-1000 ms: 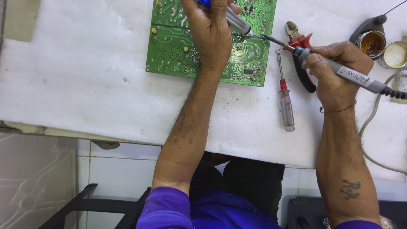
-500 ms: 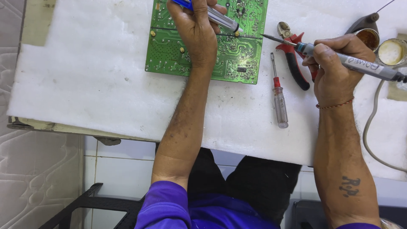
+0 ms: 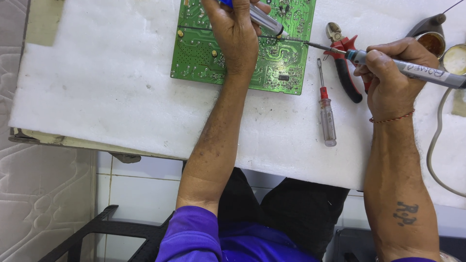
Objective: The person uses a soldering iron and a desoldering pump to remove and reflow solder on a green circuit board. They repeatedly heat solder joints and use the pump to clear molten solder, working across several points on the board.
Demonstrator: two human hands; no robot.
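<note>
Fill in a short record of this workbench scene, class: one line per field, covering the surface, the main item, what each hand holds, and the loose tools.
Surface: white padded table cover
Main item: green printed circuit board, solder side up
Left hand: holds a silver tube-shaped tool with a blue end, tip on the board
Right hand: holds a grey pen-shaped soldering iron, tip at the board's right edge
Loose tools: red-handled cutting pliers; small screwdriver with clear and red handle
Far right: two round tins

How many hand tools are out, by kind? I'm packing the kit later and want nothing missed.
Soldering iron, in right hand: 1
Desoldering pump, in left hand: 1
Screwdriver: 1
Red-handled cutters: 1
Total: 4
</note>
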